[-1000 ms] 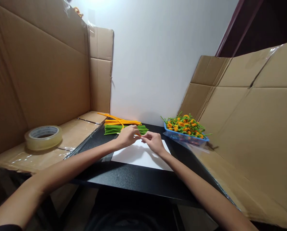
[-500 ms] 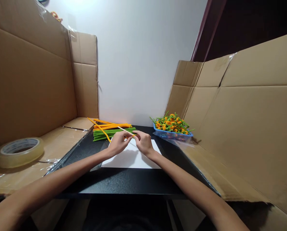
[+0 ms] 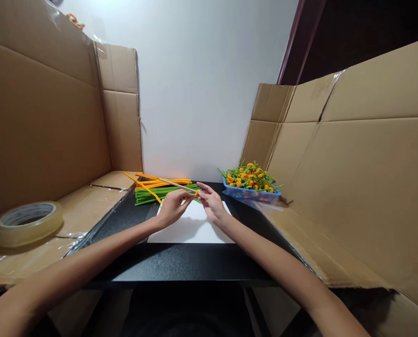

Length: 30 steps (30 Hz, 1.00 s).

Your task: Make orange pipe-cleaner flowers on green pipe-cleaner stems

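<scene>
My left hand grips a thin wooden stick above a white paper sheet, with a loose orange pipe cleaner trailing from that hand. My right hand is beside it, its fingers slightly apart around the stick's tip, where a bit of orange shows. Behind the hands lie a bundle of green pipe cleaners and a bundle of orange pipe cleaners. The hands partly hide the stick's lower end.
Everything stands on a black table. A blue basket heaped with orange-and-green pipe-cleaner flowers sits at the back right. Cardboard sheets line the left and right sides, a tape roll lies on the left, and a white wall stands behind.
The stick's free end has swung up and left, lying flatter across the green bundle. My right fingers have parted slightly at its tip. The whole view has shifted left since the oldest frame.
</scene>
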Tool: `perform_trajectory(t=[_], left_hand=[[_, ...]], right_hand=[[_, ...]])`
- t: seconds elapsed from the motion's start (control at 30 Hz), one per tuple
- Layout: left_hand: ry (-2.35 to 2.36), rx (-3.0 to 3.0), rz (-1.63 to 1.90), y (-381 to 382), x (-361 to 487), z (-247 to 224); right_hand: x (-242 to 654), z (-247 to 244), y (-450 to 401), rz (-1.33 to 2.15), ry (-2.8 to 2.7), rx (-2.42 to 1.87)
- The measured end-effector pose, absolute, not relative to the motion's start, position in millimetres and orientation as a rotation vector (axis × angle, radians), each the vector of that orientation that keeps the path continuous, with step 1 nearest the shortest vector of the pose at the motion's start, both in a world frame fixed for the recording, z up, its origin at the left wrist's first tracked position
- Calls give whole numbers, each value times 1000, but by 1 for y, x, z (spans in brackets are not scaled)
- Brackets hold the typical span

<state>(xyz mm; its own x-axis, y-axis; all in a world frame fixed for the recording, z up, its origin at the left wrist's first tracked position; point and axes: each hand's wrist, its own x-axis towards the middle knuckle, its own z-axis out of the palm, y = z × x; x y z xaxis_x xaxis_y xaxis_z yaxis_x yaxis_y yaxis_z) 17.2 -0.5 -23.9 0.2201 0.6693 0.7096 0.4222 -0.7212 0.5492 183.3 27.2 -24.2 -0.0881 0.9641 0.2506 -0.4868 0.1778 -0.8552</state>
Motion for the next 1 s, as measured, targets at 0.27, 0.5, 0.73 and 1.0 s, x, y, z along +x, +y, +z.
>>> perform_trajectory(t=[0.27, 0.5, 0.73, 1.0], left_hand=[[896, 1930, 1073, 24, -3, -11], [851, 2120, 754, 30, -14, -5], [1155, 2351, 1111, 13, -2, 1], [1264, 2488, 1471, -2, 6, 2]], right_hand=[[194, -12, 24, 1362, -1436, -508], [209, -1, 22, 1291, -2161, -517], [194, -5, 14, 648, -2087, -760], [191, -12, 26, 629, -1614, -725]])
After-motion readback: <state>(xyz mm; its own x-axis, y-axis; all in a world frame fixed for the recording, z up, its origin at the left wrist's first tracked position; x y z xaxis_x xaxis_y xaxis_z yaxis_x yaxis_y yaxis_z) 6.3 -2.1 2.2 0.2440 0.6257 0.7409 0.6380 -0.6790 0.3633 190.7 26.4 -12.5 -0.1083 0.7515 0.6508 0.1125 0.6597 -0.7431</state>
